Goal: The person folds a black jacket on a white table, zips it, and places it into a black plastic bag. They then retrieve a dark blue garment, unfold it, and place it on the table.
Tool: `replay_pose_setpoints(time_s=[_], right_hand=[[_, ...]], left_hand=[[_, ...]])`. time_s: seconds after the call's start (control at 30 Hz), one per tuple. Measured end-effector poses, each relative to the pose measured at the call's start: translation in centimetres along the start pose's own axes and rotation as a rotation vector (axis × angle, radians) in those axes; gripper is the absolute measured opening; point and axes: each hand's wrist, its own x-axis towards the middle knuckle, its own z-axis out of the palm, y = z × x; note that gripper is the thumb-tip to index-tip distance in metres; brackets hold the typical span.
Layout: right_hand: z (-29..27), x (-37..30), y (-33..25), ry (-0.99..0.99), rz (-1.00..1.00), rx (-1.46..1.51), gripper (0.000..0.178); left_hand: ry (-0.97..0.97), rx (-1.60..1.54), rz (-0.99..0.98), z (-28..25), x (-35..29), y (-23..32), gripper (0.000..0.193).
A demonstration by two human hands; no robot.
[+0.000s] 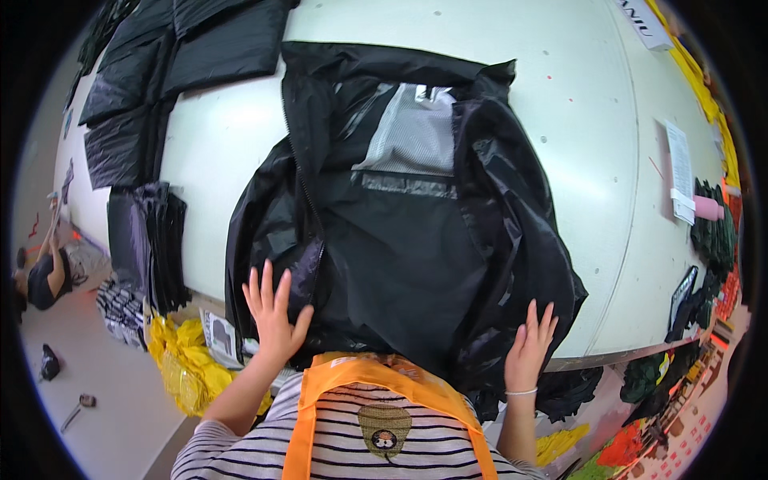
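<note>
A black zip-front jacket [392, 256] lies spread on the white table in front of me, its collar pointing away and its front hanging open. Inside its back, a grey mesh lining panel [416, 136] shows below the collar. My left hand [276, 316] rests on the jacket's lower left front, fingers spread, close to the zip edge. On the lower right front, my right hand [530, 344] lies with its fingers stretched out. Neither hand grips the fabric. The jacket's lower hem passes under my orange apron [360, 368] and is partly hidden.
Folded black garments [228, 44] are stacked at the far left, with a black pile [148, 240] nearer. Yellow bundles [182, 360] sit below the table's left edge. At the right lie a paper sheet [680, 168] and a pink thread cone [708, 208]. A person [52, 272] is at far left.
</note>
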Motion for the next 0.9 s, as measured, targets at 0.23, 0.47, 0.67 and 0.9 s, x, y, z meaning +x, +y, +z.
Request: replay_pose_setpoints(time_s=[0.23, 0.47, 0.67, 0.9], right_hand=[[8.7, 3.5, 6.1, 0.198, 0.064, -0.211, 0.054], [5.2, 21.8, 10.1, 0.413, 0.049, -0.196, 0.050], [2.8, 33.6, 12.9, 0.399, -0.045, -0.045, 0.046], [-1.2, 21.5, 8.8, 0.404, -0.234, 0.968, 0.044]], left_hand=[[-0.145, 0.068, -0.059, 7.2, -1.7, 0.6, 0.075], [0.092, 0.103, 0.102, 10.5, 13.9, 1.7, 0.072], [0.168, 0.192, 0.248, 9.9, 21.4, 1.3, 0.067], [0.563, 0.059, -0.226, 1.1, -0.2, -3.0, 0.052]])
